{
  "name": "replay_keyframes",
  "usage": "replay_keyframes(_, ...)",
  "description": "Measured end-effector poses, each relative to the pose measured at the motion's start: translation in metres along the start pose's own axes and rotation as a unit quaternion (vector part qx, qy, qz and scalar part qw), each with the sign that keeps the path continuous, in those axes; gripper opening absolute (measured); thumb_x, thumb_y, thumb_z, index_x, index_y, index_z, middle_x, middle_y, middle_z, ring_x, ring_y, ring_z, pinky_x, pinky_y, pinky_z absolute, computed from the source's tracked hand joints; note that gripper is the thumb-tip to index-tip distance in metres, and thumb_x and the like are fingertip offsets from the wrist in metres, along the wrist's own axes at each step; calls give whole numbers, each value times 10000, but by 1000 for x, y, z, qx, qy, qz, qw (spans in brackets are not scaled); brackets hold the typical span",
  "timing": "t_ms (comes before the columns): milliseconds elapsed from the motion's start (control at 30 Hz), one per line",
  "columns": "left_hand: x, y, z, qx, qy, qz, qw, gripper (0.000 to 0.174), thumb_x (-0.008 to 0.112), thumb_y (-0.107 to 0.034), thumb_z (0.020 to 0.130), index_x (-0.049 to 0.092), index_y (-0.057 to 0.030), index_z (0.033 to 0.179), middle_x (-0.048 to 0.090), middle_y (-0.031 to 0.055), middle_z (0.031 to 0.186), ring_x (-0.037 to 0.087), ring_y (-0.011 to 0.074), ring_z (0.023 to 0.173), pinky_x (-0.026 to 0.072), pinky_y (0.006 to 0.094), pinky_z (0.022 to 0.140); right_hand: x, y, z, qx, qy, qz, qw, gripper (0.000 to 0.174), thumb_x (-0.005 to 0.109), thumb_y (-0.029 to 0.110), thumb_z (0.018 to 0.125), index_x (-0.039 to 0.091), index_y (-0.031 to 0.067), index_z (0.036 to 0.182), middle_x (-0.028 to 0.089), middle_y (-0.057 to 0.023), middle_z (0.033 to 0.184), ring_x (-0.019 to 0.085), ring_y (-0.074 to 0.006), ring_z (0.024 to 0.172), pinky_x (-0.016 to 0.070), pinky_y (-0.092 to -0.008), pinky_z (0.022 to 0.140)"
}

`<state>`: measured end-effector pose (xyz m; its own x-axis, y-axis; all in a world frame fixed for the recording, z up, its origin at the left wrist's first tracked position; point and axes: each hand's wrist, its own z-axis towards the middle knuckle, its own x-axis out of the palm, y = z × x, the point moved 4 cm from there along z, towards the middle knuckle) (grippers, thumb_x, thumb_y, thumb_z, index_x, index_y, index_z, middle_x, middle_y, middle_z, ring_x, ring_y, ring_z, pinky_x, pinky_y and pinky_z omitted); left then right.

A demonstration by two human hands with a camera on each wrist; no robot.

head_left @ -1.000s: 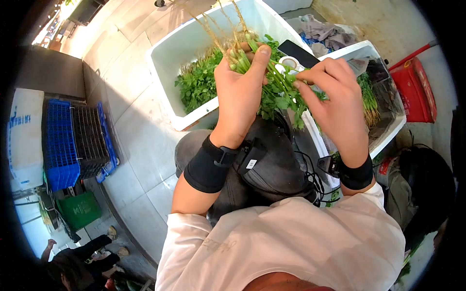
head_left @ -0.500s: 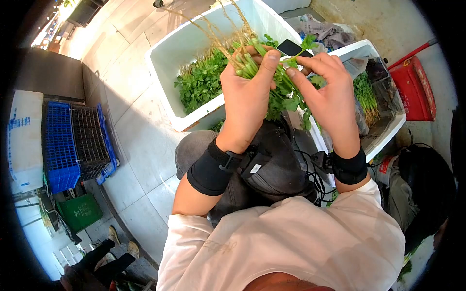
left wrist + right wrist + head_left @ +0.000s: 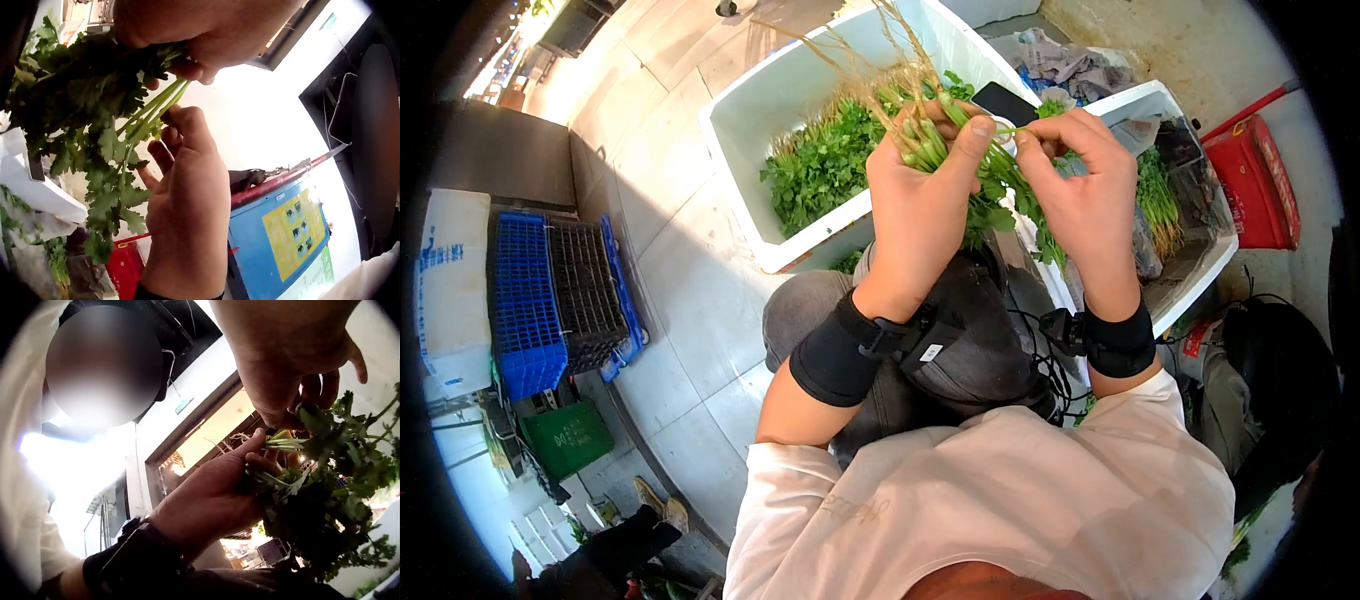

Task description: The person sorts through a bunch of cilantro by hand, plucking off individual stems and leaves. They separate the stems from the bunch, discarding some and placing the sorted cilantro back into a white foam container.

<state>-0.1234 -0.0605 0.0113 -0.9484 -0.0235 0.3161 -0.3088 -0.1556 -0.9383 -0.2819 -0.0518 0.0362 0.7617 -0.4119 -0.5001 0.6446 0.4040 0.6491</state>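
The left hand (image 3: 925, 205) grips a bunch of leafy green stalks (image 3: 922, 140) near the root end, the pale roots sticking up beyond the thumb. Close beside it, the right hand (image 3: 1090, 195) pinches a thin green stem between thumb and forefinger. In the left wrist view the right hand (image 3: 187, 194) has its fingertips on pale stems, with dark leaves (image 3: 75, 94) hanging to the left. From the right wrist view, the left hand (image 3: 212, 497) holds the stems with its thumb along them, and the leaves (image 3: 325, 506) spread to the right.
A white foam box (image 3: 745, 215) holds more rooted greens (image 3: 820, 165). Right of it, another white box (image 3: 1200, 275) contains a bundle of greens (image 3: 1157, 210). A phone (image 3: 1003, 103) lies between them. Farther off are a red dustpan (image 3: 1250, 185), blue crate (image 3: 530, 300) and another person's legs (image 3: 625, 545).
Both hands have shifted; the left has moved right and slightly down with the bunch. The right hand went from leaves to a raised leafy stem, and now pinches a stem nearer the left hand.
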Motion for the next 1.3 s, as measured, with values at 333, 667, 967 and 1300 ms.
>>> replay_keyframes(333, -16, -10, 7, 44, -30, 6, 999, 201, 726, -162, 965, 662, -11, 1080, 636, -1, 828, 531, 55, 615, 428, 208, 548, -8, -11, -2, 51, 0, -44, 998, 111, 725, 79, 759, 685, -15, 802, 620, -89, 711, 584, -231, 643, 459, -336, 623)
replay_keyframes(667, -75, -54, 18, 175, -153, -54, 971, 316, 671, -202, 1010, 609, 16, 1231, 683, 119, 1156, 486, 70, 709, 427, 233, 674, -14, 41, -12, -69, 117, 103, 985, 99, 756, 26, 837, 737, -1, 930, 688, -125, 817, 649, -248, 761, 510, -337, 714)
replay_keyframes(967, -123, -97, -3, 224, -168, -21, 960, 343, 651, -193, 1021, 567, 22, 1275, 687, 150, 1206, 479, 67, 726, 425, 220, 661, 24, 82, -24, -244, 284, -25, 927, 162, 710, 42, 810, 731, 27, 970, 662, -99, 889, 655, -319, 866, 527, -406, 737)
replay_keyframes(1300, -111, -102, -31, 166, -67, 68, 981, 280, 617, -139, 1026, 516, -5, 1251, 713, 145, 1159, 507, 44, 680, 434, 181, 612, 19, 105, -6, -160, 312, 28, 936, 153, 795, 77, 762, 655, 33, 802, 655, -87, 925, 654, -315, 812, 514, -407, 691)
